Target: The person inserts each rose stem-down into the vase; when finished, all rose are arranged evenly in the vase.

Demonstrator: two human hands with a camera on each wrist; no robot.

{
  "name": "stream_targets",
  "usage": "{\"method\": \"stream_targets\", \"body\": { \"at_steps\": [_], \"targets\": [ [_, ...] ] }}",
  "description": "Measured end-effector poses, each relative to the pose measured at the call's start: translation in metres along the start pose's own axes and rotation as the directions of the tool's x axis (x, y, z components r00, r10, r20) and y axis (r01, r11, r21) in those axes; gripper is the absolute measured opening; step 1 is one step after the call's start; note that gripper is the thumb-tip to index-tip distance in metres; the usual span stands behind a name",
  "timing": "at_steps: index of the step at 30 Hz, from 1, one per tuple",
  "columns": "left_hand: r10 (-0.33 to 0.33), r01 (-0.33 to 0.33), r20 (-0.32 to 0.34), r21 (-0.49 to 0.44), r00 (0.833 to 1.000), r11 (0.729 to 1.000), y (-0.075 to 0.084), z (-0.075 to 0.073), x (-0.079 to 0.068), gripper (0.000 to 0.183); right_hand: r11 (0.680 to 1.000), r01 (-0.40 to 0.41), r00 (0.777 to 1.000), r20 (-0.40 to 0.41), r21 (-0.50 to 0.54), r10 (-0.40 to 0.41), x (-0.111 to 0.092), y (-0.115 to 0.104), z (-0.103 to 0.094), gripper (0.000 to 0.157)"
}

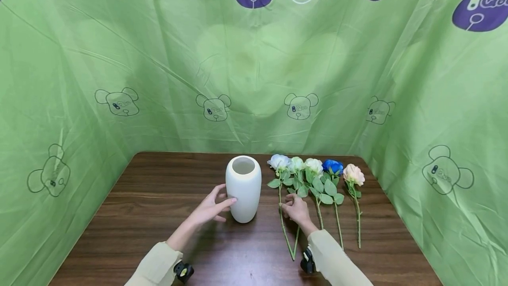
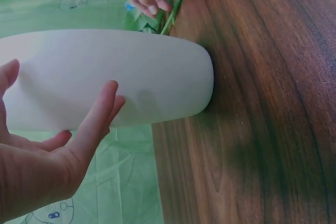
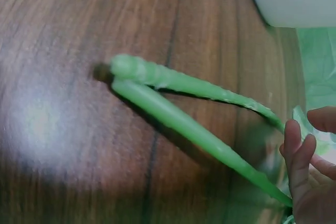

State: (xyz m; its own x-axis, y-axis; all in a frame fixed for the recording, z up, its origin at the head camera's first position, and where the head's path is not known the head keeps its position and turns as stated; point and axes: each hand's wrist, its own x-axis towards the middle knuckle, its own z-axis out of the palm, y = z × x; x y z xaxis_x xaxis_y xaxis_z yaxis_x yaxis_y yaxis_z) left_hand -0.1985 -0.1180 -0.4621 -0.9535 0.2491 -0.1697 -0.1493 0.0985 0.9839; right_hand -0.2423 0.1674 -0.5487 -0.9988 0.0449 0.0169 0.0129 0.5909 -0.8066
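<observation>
A tall white vase (image 1: 245, 193) stands upright on the table. My left hand (image 1: 212, 206) is at its left side, thumb over the front and fingers spread; in the left wrist view the fingers (image 2: 94, 119) lie loosely along the vase wall. To the right, my right hand (image 1: 296, 210) reaches over the flower stems, its fingertips right at the stem of the pale lavender-blue rose (image 1: 279, 162). In the right wrist view, the fingers (image 3: 299, 161) are loosely bent beside two green stems (image 3: 194, 129), whose cut ends meet on the table.
Right of the lavender-blue rose lie a pale green rose (image 1: 296, 165), a cream-white rose (image 1: 314, 167), a deep blue rose (image 1: 332, 167) and a peach rose (image 1: 353, 174), heads toward the back. Green printed cloth (image 1: 254, 65) surrounds the brown wooden table (image 1: 151, 202).
</observation>
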Motion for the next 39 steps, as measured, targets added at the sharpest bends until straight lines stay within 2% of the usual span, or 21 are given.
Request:
{"method": "stream_targets", "body": {
  "at_steps": [5,9,13,17,20,22,24,27,33,39],
  "targets": [
    [0.000,0.000,0.003,0.003,1.000,1.000,0.000,0.001,0.001,0.071,0.986,0.070,0.997,-0.011,-0.151,-0.072,0.000,-0.001,0.008,0.040],
    [0.005,-0.005,0.008,0.000,1.000,1.000,-0.001,0.001,0.001,0.071,0.967,0.101,0.993,-0.029,-0.233,-0.111,0.000,0.000,0.014,0.041],
    [-0.006,0.006,0.000,-0.016,1.000,1.000,-0.003,0.002,0.002,0.071,0.953,0.121,0.989,-0.052,-0.276,-0.141,0.000,0.001,0.016,0.040],
    [-0.008,0.008,-0.003,-0.019,1.000,1.000,-0.004,0.001,0.003,0.070,0.955,0.114,0.989,-0.056,-0.275,-0.134,0.001,0.002,0.015,0.036],
    [-0.009,0.009,-0.001,-0.021,1.000,1.000,-0.004,0.001,0.003,0.070,0.980,0.087,0.995,-0.032,-0.179,-0.094,0.000,0.004,0.013,0.034],
    [-0.011,0.011,0.000,-0.022,1.000,1.000,-0.004,0.002,0.002,0.071,0.996,0.055,0.998,0.003,-0.064,-0.055,-0.001,0.005,0.011,0.035],
    [-0.013,0.013,0.000,-0.022,1.000,1.000,-0.004,0.002,0.002,0.071,0.998,0.028,0.999,0.045,0.055,-0.031,-0.003,0.004,0.007,0.039],
    [-0.013,0.013,-0.004,-0.021,1.000,1.000,-0.005,0.002,0.002,0.071,0.985,0.020,0.995,0.092,0.172,-0.037,-0.007,0.002,0.000,0.045],
    [-0.012,0.012,-0.010,-0.028,1.000,1.000,-0.004,0.002,0.001,0.072,0.947,0.029,0.987,0.141,0.320,-0.077,-0.013,-0.003,-0.017,0.050],
    [-0.012,0.012,-0.011,-0.029,1.000,1.000,-0.004,0.001,0.002,0.073,0.912,0.021,0.979,0.177,0.410,-0.102,-0.017,-0.008,-0.030,0.053]
  ]
}}
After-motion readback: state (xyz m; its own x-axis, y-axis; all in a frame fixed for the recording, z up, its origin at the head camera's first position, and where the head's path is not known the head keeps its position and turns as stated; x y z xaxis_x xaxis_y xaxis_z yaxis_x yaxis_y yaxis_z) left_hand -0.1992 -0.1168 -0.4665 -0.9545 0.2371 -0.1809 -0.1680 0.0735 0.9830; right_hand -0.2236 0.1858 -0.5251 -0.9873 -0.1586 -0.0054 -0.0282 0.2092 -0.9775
